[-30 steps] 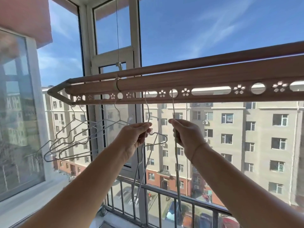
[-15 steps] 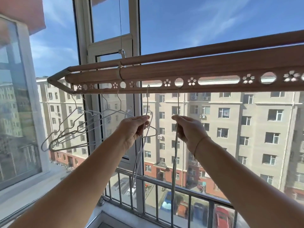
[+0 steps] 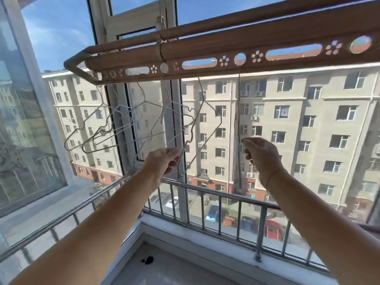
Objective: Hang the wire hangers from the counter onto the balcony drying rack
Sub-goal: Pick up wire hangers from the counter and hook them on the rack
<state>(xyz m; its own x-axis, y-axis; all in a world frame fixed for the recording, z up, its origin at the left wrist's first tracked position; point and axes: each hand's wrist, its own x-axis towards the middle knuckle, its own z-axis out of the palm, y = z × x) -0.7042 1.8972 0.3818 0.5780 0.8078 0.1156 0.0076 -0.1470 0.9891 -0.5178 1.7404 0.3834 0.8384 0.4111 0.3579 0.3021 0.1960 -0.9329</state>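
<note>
The brown drying rack crosses the top of the view, with a strip of round and slotted holes along its front. Several thin wire hangers hang from the holes at its left end. Another wire hanger hangs further right, and my left hand grips its lower wire. To the right, a hanger seen edge-on hangs from a round hole. My right hand pinches it between thumb and fingers, well below the rack.
A metal railing runs below the hands in front of the glass. A white window post stands behind the hangers. A small dark mark lies on the balcony floor. Apartment blocks and parked cars lie beyond.
Both hands have dropped from just under the hooks to lower down the hangers. The view has tilted down, so the rack sits higher and the floor shows.
</note>
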